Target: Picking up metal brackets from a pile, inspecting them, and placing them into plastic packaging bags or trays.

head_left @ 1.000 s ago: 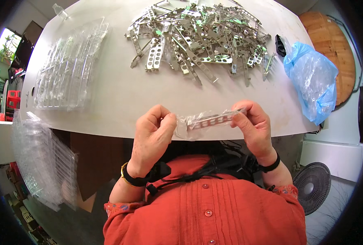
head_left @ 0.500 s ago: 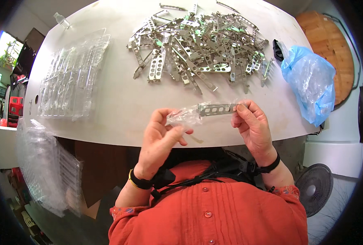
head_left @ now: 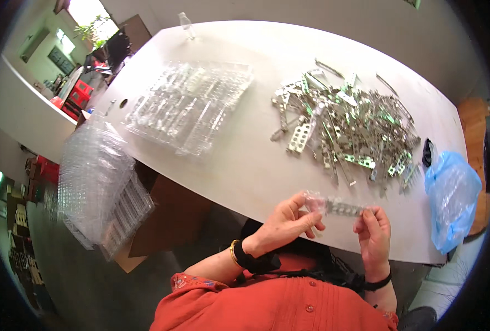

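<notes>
Above the table's near edge I hold a flat metal strip with a row of holes and a crinkled clear plastic bag at its left end. My left hand is closed on the bag, thumb against the fingers. With thumb and fingers, my right hand pinches the strip's right end. Blur hides how far the strip sits inside the plastic. Just beyond my hands lies a heap of similar perforated metal strips, some with green on them.
Clear plastic trays with long compartments lie on the white table. More clear trays are stacked off its left edge, above a cardboard box. A blue plastic bag sits at right; a small clear bottle stands far left.
The view has swung left and tilted, so the table and heap appear further right. Both hands keep hold of the bag and the metal strip.
</notes>
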Demonstrator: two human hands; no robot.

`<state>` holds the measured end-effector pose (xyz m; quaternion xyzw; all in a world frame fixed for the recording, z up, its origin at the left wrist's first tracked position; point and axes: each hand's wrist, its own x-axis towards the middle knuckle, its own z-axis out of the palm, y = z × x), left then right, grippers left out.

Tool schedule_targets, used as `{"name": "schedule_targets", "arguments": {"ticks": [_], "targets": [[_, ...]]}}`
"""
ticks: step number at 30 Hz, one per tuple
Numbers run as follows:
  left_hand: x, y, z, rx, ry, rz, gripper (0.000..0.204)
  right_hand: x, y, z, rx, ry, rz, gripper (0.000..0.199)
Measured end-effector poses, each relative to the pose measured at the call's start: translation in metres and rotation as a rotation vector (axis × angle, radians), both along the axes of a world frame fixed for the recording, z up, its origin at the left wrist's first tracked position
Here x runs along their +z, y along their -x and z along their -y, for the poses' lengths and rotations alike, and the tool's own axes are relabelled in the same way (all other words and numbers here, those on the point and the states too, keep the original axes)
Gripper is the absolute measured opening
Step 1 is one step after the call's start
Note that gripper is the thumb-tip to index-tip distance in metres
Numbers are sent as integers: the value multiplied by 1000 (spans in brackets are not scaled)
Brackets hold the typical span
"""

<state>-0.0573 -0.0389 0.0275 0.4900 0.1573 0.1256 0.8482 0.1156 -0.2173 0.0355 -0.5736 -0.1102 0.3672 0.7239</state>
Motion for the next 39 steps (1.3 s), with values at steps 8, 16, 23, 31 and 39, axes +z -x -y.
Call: {"name": "schedule_targets", "arguments": {"ticks": [8, 16, 23, 31, 39], "targets": [[-6, 9, -15, -4, -42, -30, 14, 3, -8, 3, -53, -38, -5, 6], [5, 21, -34, 53, -171, -78, 19, 10, -5, -2, -16, -16, 76, 4], [-20, 26, -49, 252, -185, 13, 17, 3, -9, 1, -50, -36, 177, 5], [26, 13, -10, 135, -1057, 24, 49, 3, 6, 4, 140, 25, 231, 11], [14, 17, 5, -305, -826, -128, 37, 17, 18, 13, 197, 44, 313, 11]]}}
